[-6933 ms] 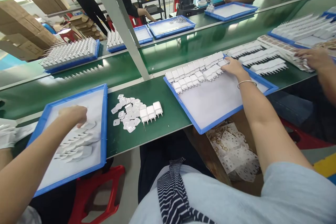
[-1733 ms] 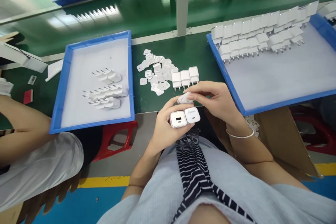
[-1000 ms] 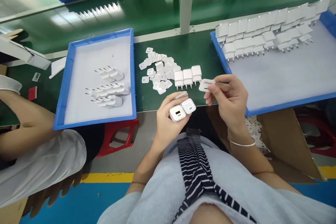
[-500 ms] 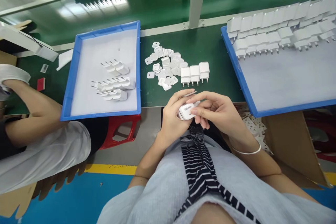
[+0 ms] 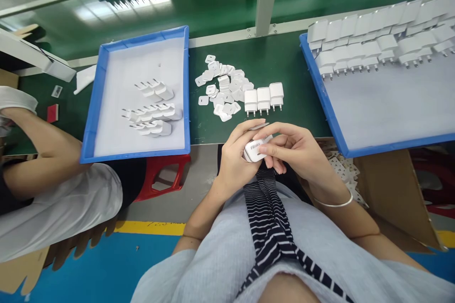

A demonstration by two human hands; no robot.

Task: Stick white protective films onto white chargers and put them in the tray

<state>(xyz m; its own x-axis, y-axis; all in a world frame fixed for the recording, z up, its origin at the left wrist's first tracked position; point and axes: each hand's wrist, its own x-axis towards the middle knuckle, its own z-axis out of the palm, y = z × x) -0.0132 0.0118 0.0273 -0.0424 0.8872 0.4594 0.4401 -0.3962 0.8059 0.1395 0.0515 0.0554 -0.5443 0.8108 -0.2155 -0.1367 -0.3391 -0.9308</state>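
Both hands meet just below the table edge, over the lap. Left hand point(image 5: 236, 158) wraps a white charger point(image 5: 254, 150) from the left, fingers curled over its top; a thin flat piece point(image 5: 259, 126) sticks out between the upper fingertips. Right hand point(image 5: 296, 151) comes in from the right, thumb and forefinger pinched on the charger's right end, other fingers tucked under. So the charger sits between the two hands, clamped by both, printed face up, mostly covered by fingers. A bracelet point(image 5: 334, 203) is on the right wrist.

On the green table point(image 5: 284, 64) just above the hands: three chargers point(image 5: 263, 99) standing in a row, touching side by side, and left of them a loose pile of small white stickers point(image 5: 220, 87). Left blue tray point(image 5: 95, 104) holds a few chargers lying flat. Right blue tray point(image 5: 320, 99) has two rows of chargers along its far side. A co-worker's arm point(image 5: 39, 151) is at the left. A cardboard box point(image 5: 391, 194) sits under the right tray.
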